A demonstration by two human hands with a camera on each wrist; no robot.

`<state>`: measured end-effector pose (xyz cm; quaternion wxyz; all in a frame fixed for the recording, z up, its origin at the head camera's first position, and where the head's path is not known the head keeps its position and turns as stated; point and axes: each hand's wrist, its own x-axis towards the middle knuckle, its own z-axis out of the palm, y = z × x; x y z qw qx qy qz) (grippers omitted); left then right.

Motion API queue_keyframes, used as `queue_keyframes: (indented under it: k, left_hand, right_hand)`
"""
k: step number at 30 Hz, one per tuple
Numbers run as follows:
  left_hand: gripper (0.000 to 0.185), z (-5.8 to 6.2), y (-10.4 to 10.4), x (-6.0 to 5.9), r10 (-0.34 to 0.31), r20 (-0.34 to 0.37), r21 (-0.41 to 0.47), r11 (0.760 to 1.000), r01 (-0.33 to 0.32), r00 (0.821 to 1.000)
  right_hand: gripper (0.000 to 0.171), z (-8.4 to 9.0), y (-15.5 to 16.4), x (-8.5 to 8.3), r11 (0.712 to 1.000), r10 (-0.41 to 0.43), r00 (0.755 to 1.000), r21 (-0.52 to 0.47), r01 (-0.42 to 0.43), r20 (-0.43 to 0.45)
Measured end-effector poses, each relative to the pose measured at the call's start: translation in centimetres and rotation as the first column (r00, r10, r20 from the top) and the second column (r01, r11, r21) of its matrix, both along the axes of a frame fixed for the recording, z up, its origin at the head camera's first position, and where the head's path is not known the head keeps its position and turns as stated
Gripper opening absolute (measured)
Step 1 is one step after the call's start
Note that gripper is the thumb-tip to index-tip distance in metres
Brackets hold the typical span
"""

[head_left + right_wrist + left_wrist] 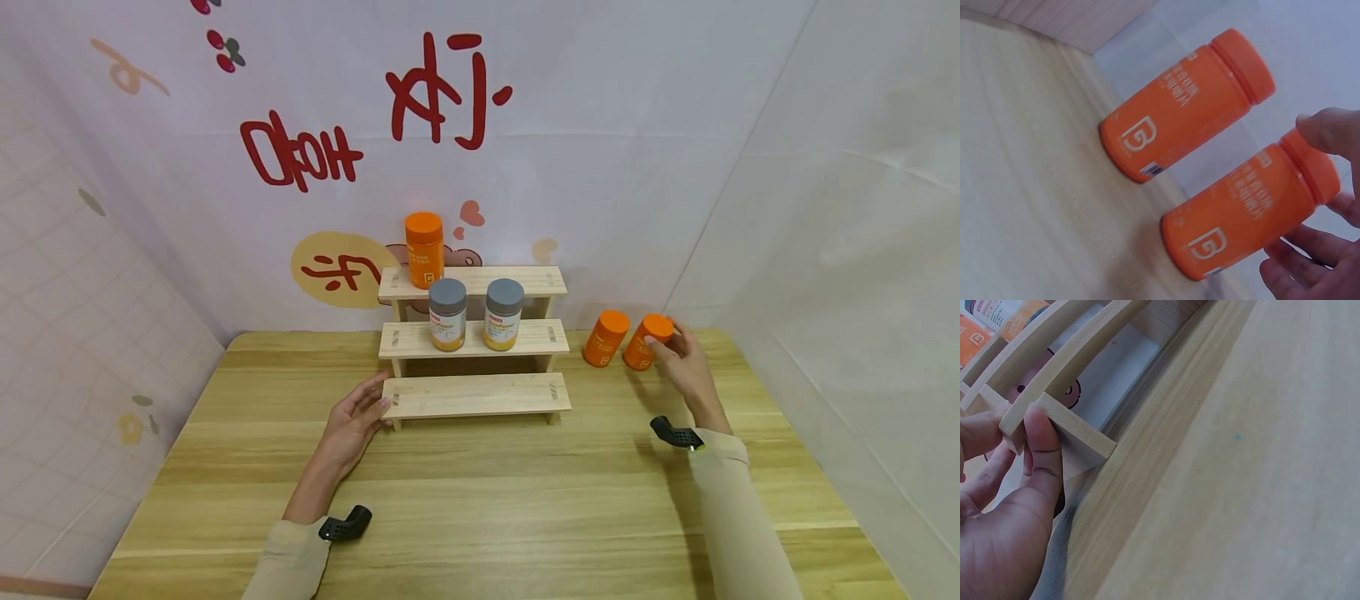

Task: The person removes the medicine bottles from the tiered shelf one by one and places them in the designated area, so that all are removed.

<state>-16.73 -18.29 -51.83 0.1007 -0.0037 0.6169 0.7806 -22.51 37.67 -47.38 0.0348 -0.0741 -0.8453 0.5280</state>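
Observation:
A three-step wooden shelf (476,395) stands at the back middle of the table. My left hand (362,415) pinches the left end of its bottom step (1079,434), thumb (1044,450) on the end piece and fingers behind it. Two orange bottles stand to the right of the shelf. My right hand (684,360) grips the right orange bottle (643,343), with the thumb (1335,131) on its cap (1310,165) and fingers under its body. The left orange bottle (1179,106) stands free beside it.
On the shelf's top step stands another orange bottle (424,248). Two grey-lidded bottles (447,313) (503,313) share the middle step. White walls close in behind and to the right. Bare wooden tabletop (487,500) stretches in front of the shelf.

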Motion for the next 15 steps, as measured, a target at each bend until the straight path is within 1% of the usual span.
queue_keyframes:
  k: [1,5,7,8,15]
  left_hand:
    - [0.060,0.0,0.0,0.0,0.001,0.002,0.001,1.000,-0.001,1.000]
    - [0.060,0.1,0.0,0.0,0.002,0.005,0.001,1.000,-0.002,1.000]
    - [0.060,0.1,0.0,0.0,0.002,0.006,0.000,1.000,-0.002,1.000]
    - [0.060,0.0,0.1,0.0,0.004,0.005,-0.003,1.000,-0.004,1.000]
    - [0.059,0.0,0.0,0.1,0.013,0.006,-0.019,1.000,-0.013,1.000]
  right_hand:
    - [0.084,0.6,-0.3,0.2,1.000,0.000,1.000,-0.008,0.000,0.000]
    - [0.087,1.7,-0.7,0.6,1.000,-0.003,1.000,-0.028,0.003,-0.013]
    - [0.088,1.9,-0.7,0.7,1.000,-0.008,1.000,-0.015,0.008,-0.024]
    - [0.088,1.7,-0.6,0.5,1.000,-0.011,0.999,-0.005,0.011,-0.032]
    - [0.087,2.8,-1.0,0.5,0.999,-0.003,0.997,0.048,0.006,-0.077]
